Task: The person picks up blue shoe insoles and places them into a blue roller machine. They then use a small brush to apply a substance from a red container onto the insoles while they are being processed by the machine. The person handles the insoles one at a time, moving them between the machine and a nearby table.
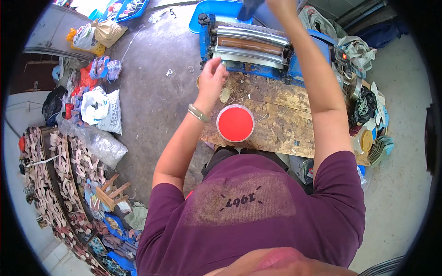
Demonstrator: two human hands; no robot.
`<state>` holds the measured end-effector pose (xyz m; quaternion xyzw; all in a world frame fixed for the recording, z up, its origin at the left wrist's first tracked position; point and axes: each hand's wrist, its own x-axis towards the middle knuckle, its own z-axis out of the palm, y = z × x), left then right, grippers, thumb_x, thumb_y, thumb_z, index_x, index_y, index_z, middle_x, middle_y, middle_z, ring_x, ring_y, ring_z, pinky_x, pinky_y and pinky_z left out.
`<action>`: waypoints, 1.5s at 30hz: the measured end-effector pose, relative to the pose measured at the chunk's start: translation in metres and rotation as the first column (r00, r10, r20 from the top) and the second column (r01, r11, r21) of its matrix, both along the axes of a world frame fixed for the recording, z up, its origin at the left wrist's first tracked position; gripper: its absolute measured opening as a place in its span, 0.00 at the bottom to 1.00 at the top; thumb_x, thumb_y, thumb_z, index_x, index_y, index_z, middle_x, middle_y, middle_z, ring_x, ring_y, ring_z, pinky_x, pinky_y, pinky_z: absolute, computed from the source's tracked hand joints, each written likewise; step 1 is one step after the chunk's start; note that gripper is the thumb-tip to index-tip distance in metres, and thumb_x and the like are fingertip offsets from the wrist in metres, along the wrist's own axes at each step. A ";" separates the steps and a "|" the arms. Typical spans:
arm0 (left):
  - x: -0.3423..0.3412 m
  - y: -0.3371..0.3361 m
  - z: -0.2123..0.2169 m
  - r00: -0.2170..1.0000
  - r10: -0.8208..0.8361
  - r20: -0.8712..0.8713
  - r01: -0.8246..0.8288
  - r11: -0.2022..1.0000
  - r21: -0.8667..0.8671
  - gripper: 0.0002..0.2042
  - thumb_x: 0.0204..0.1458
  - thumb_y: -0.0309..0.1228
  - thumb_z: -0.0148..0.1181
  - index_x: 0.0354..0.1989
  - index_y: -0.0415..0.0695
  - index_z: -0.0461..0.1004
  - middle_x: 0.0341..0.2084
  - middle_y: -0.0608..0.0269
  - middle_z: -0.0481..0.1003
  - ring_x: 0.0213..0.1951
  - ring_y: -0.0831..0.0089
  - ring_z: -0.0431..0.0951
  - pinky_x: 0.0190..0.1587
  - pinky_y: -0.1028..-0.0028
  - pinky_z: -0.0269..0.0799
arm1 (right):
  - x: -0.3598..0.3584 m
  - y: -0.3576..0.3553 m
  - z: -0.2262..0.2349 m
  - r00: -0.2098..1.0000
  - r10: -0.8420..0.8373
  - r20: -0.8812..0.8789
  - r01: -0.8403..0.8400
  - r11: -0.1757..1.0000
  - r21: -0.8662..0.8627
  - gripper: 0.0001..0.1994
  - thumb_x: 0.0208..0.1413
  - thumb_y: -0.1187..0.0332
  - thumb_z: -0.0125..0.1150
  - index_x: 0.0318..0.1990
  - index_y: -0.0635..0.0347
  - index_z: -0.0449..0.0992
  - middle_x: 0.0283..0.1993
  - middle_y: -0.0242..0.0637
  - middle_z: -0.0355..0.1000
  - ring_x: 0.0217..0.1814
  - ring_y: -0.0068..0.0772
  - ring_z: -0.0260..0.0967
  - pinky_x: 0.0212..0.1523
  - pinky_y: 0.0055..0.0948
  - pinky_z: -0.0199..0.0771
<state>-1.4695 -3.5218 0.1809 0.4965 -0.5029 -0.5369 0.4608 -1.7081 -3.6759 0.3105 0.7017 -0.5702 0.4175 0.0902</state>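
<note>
The blue roller machine (248, 51) stands across the far side of the surface (285, 131), with the left hand (213, 77) just beside the left end of its rollers (251, 45) and the right hand (282, 5) beyond them, at the upper edge of the view. The rollers are long, smooth cylinders, a brown one between shiny metal ones; the surface is worn wood, stained and patchy. The left hand's fingers are loosely bent; I cannot tell whether they pinch anything. The right hand is cut off, so its grip cannot be told. Past the machine is a blue tray (201, 13). A round tub (235, 123) with a flat red top stands between the person and the machine, and behind it lie thin loops of pale string (237, 97).
</note>
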 end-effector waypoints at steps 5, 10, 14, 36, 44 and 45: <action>-0.019 -0.043 0.037 0.982 0.182 0.044 -0.156 0.926 -0.345 0.30 0.53 0.39 0.57 0.59 0.37 0.54 0.42 0.56 0.69 0.36 0.74 0.73 0.33 0.77 0.73 | 0.001 0.029 0.115 0.959 0.228 0.170 -0.256 0.952 0.168 0.05 0.45 0.72 0.59 0.30 0.65 0.74 0.24 0.44 0.72 0.26 0.40 0.70 0.29 0.33 0.69; -0.035 -0.025 0.060 0.890 -0.404 -0.211 0.446 0.868 0.219 0.18 0.56 0.36 0.51 0.49 0.35 0.64 0.35 0.51 0.75 0.33 0.67 0.78 0.35 0.72 0.75 | -0.014 0.016 0.016 0.882 0.405 0.240 -0.470 0.789 0.395 0.09 0.41 0.71 0.63 0.30 0.66 0.76 0.26 0.45 0.74 0.28 0.35 0.72 0.31 0.33 0.72; -0.072 0.006 0.006 0.833 -0.404 -0.378 0.553 0.620 0.556 0.13 0.57 0.32 0.48 0.43 0.33 0.67 0.31 0.49 0.77 0.31 0.65 0.79 0.33 0.71 0.75 | -0.064 0.045 -0.059 0.972 0.137 0.190 -0.196 0.921 0.336 0.15 0.45 0.66 0.62 0.41 0.60 0.74 0.39 0.43 0.74 0.40 0.38 0.73 0.41 0.34 0.71; -0.088 -0.026 -0.011 0.906 -0.311 -0.287 0.422 0.620 0.661 0.26 0.60 0.46 0.43 0.58 0.39 0.56 0.44 0.52 0.73 0.37 0.66 0.78 0.31 0.77 0.70 | -0.092 -0.067 -0.145 0.898 0.148 -0.415 0.302 0.477 0.825 0.17 0.51 0.73 0.47 0.48 0.55 0.74 0.52 0.42 0.70 0.55 0.46 0.67 0.49 0.46 0.69; 0.002 0.033 -0.039 0.957 0.018 -0.288 0.175 0.758 0.628 0.16 0.58 0.37 0.50 0.49 0.41 0.64 0.38 0.58 0.75 0.33 0.74 0.77 0.27 0.82 0.71 | -0.088 -0.073 -0.118 0.886 0.017 -0.463 0.325 0.688 0.648 0.13 0.49 0.71 0.50 0.41 0.52 0.78 0.46 0.42 0.74 0.50 0.44 0.71 0.46 0.47 0.69; 0.004 0.038 -0.040 0.958 0.039 -0.285 0.155 0.763 0.627 0.15 0.58 0.36 0.50 0.48 0.41 0.65 0.38 0.58 0.75 0.33 0.75 0.77 0.26 0.83 0.71 | -0.090 -0.073 -0.116 0.896 -0.010 -0.443 0.309 0.730 0.610 0.12 0.49 0.70 0.50 0.40 0.53 0.78 0.46 0.41 0.74 0.49 0.44 0.72 0.46 0.48 0.68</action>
